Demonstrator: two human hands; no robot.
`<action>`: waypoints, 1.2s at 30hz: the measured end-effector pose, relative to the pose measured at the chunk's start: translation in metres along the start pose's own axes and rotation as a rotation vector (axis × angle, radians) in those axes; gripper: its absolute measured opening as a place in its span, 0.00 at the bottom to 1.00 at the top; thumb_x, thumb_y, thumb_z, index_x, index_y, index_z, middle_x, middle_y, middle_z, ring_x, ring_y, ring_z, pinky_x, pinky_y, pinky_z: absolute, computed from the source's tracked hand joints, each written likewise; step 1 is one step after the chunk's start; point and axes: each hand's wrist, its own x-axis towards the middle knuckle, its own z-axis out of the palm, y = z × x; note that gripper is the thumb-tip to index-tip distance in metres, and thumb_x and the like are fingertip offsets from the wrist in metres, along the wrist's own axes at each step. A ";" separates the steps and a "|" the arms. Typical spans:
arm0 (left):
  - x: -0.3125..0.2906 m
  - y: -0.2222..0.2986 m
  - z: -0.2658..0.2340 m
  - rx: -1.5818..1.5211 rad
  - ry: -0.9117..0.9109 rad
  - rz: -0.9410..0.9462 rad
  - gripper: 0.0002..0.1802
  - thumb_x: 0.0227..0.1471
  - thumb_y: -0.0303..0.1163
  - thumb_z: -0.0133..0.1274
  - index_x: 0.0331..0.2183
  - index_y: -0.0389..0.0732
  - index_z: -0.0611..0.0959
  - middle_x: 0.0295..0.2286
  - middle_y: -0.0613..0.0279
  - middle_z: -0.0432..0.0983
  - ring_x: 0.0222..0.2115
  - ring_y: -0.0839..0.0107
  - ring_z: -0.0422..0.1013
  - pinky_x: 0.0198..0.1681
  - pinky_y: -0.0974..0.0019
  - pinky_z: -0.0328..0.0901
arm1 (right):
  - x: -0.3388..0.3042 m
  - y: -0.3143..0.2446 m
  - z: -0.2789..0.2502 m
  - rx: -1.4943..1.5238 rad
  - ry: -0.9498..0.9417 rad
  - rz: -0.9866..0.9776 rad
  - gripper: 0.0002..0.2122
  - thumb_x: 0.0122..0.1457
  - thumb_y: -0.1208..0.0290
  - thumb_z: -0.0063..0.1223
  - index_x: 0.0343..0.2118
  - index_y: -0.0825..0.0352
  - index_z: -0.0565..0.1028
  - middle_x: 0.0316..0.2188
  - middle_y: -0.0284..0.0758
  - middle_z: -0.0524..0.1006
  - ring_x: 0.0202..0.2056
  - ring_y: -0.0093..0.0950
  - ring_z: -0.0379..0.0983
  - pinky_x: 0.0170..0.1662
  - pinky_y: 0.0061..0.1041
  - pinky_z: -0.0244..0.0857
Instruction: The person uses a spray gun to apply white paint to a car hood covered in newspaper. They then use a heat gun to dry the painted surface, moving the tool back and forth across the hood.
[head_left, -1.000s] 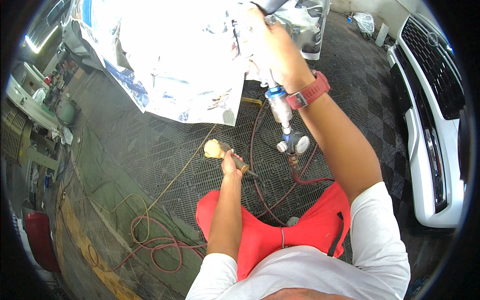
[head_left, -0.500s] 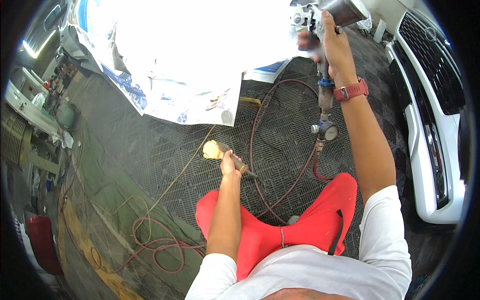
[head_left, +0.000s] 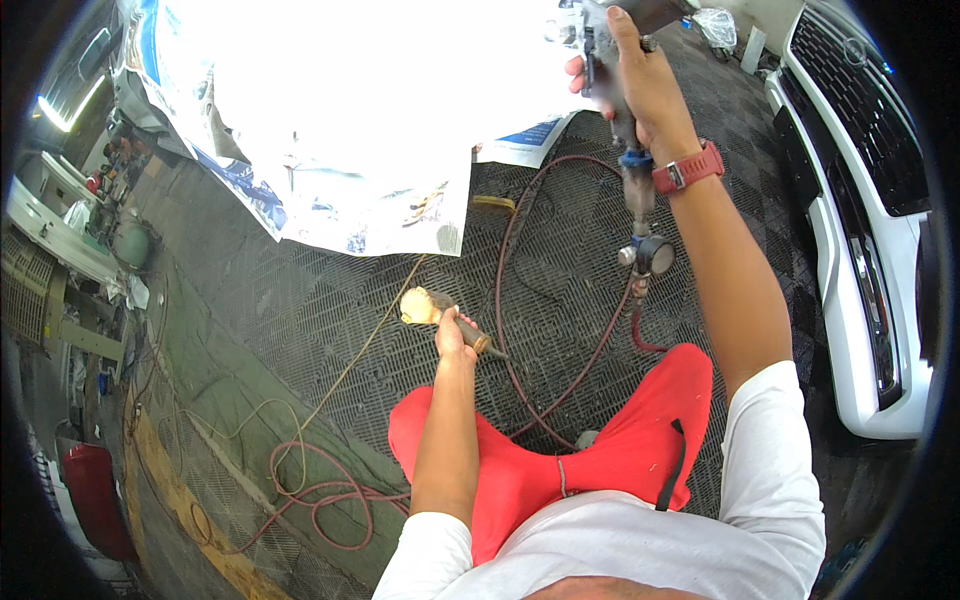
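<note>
My right hand is closed round the grip of a spray gun, near a brightly lit white surface at the top. The gun's dark cup runs off the upper edge. Below its grip hang a round gauge and a red air hose. Lower and further left, my left hand is wrapped round the dark handle of a corded work lamp with a rounded yellow head. Printed masking paper edges the white surface, whose detail is lost in glare.
A white car bumper with a black grille stands at the right. The hose loops over the dark grid floor. At the left lie a green cloth, coiled hose and a thin cord; a dark red panel stands beyond.
My right hand and the spray gun have shifted left and slightly up along the white surface. My left hand with the lamp has moved a little left.
</note>
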 end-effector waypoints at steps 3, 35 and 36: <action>-0.002 0.001 0.004 -0.008 0.014 -0.009 0.10 0.60 0.35 0.53 0.29 0.43 0.74 0.23 0.65 0.69 0.23 0.70 0.69 0.29 0.62 0.70 | 0.033 0.017 -0.021 0.116 0.088 -0.030 0.24 0.72 0.46 0.40 0.39 0.67 0.74 0.23 0.36 0.77 0.21 0.26 0.76 0.21 0.26 0.70; 0.010 0.003 -0.006 -0.038 -0.013 0.048 0.07 0.61 0.34 0.53 0.34 0.41 0.75 0.25 0.66 0.70 0.23 0.72 0.69 0.28 0.64 0.71 | -0.028 0.024 0.148 -0.344 -0.281 -0.544 0.18 0.75 0.58 0.39 0.40 0.69 0.76 0.20 0.29 0.76 0.21 0.18 0.71 0.27 0.22 0.66; 0.009 0.003 -0.005 -0.041 -0.021 0.048 0.07 0.61 0.34 0.52 0.34 0.41 0.75 0.25 0.66 0.69 0.23 0.72 0.69 0.28 0.65 0.71 | -0.021 0.026 0.146 -0.337 -0.260 -0.559 0.18 0.75 0.59 0.39 0.41 0.69 0.76 0.20 0.29 0.76 0.21 0.18 0.71 0.26 0.22 0.66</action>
